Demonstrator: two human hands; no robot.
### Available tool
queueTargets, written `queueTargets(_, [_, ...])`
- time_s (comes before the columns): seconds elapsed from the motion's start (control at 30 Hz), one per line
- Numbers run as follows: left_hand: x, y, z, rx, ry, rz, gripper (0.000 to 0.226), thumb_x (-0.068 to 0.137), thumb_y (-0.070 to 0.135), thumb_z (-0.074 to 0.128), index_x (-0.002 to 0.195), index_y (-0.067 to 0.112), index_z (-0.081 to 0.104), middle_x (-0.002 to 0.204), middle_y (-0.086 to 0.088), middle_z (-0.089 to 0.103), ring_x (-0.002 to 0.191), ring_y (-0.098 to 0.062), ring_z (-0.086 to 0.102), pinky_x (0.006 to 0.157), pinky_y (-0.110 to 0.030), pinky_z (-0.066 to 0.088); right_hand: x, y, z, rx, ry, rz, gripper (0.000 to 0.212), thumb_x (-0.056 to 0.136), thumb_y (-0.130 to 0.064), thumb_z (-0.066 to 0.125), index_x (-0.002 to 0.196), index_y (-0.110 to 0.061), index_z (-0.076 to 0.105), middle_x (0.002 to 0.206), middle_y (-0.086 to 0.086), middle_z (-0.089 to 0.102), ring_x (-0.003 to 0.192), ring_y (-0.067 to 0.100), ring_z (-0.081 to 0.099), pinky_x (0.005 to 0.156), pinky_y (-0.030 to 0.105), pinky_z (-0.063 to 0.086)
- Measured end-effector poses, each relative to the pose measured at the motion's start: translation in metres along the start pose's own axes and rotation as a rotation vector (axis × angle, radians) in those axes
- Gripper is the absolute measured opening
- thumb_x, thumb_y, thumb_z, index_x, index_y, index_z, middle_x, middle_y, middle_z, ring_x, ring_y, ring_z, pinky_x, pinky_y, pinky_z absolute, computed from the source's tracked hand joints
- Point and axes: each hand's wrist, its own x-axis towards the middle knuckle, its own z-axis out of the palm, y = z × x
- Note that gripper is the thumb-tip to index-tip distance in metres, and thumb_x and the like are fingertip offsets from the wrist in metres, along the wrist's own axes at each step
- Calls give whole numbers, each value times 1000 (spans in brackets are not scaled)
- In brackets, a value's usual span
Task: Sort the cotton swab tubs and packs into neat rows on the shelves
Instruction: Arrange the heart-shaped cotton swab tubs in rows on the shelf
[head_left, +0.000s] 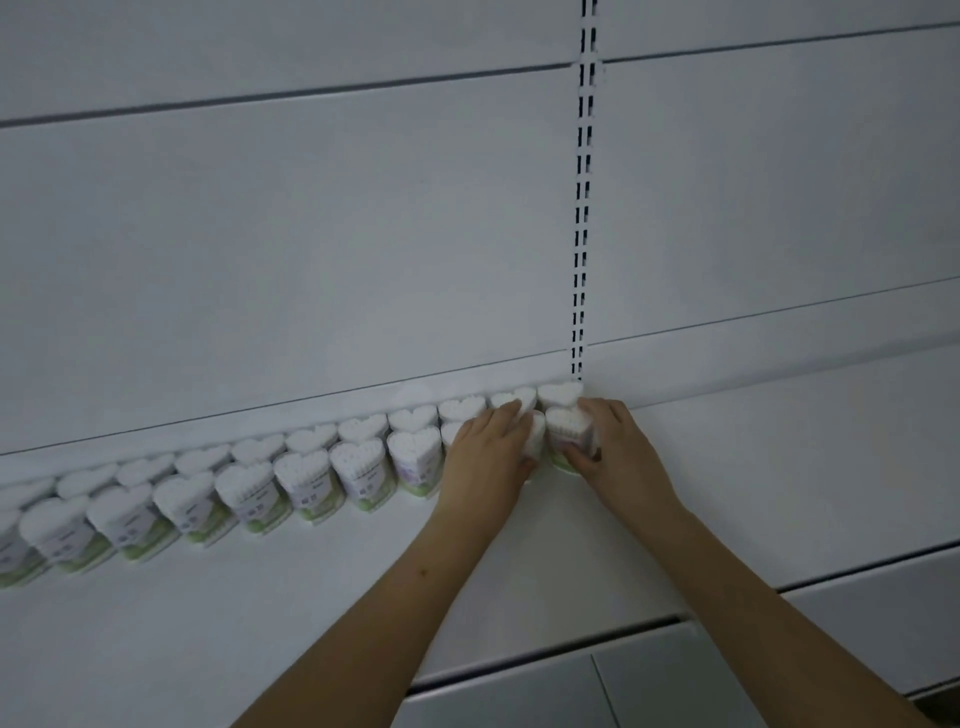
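1. White shelf (311, 597) against a white back panel (311, 234), with a slotted upright (583, 208) at right.
2. Heart-shaped tubs (306, 483) stand in two rows along the back edge.
3. Left hand (485, 457) curls round a front-row tub (535, 439).
4. Right hand (618, 452) grips the end tub (569, 431), below the upright.

I am looking at heart-shaped tubs (306, 483) showing white swab tips on top, pale labels faintly tinted lilac with dark print, and green bases. The tub (569, 434) I am holding in my right hand (618, 447) is showing the same white top and green base. The shelf (311, 597) and back panel (311, 234) are appearing plain white-grey, with the upright strip (583, 208) showing paired black slots.
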Motion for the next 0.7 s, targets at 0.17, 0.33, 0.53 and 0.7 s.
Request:
queueTargets(0.17, [9,-4,2,27,-44,19,56,61,28,92,111,12,72,123,-9,70,107,-28,68,92,-39,52,6,10,3,-105,17,-4,56,84,-36,75,133,-16,53,129,3,56,116,25,52,89,39,48])
queueTargets(0.33, [12,-9,4,-42,-15,18,60,53,23,95,107,11,74,115,-11,73,99,-29,71,88,-40,54,15,15,6,-40,-47,-23,68,85,-30,76,143,-11,44,142,3,51,125,22,52,97,35,46])
queueTargets(0.53, [14,-17,6,-118,27,48,58,58,22,89,112,12,71,110,-5,69,99,-31,63,84,-38,52,18,13,13,-148,-16,-47,70,91,-36,69,151,-18,38,157,-1,37,140,15,41,102,34,44])
queueTargets(0.7, [16,-17,4,-102,56,74,56,60,28,83,111,14,66,106,-3,63,95,-28,60,81,-33,41,23,10,8,-256,-150,-70,76,93,-37,65,154,-11,28,164,8,19,150,24,22,114,42,37])
